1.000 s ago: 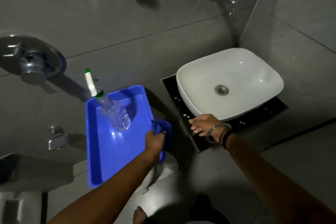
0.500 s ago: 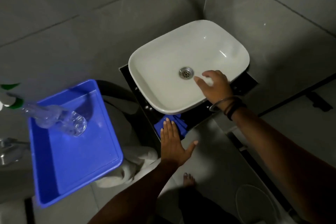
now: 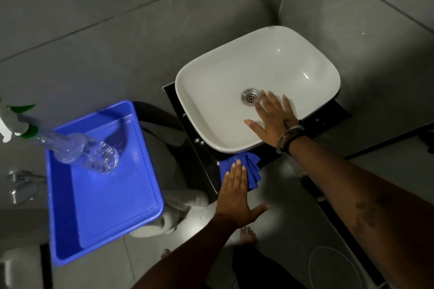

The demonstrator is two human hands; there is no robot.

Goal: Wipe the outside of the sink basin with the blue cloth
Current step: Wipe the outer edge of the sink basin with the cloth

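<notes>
A white sink basin (image 3: 234, 91) sits on a black counter (image 3: 185, 129) in a grey-tiled corner, walls close at its far and right sides, with a blue tray (image 3: 105, 206) holding a clear spray bottle (image 3: 87, 150) standing apart to its left. The right hand (image 3: 273, 119), fingers spread flat and holding nothing, rests inside the basin beside the drain (image 3: 250, 96). The left hand (image 3: 236, 197) lies flat, thumb splayed, pressing the folded blue cloth (image 3: 252, 169) on the counter's near edge, just under the basin's front rim.
</notes>
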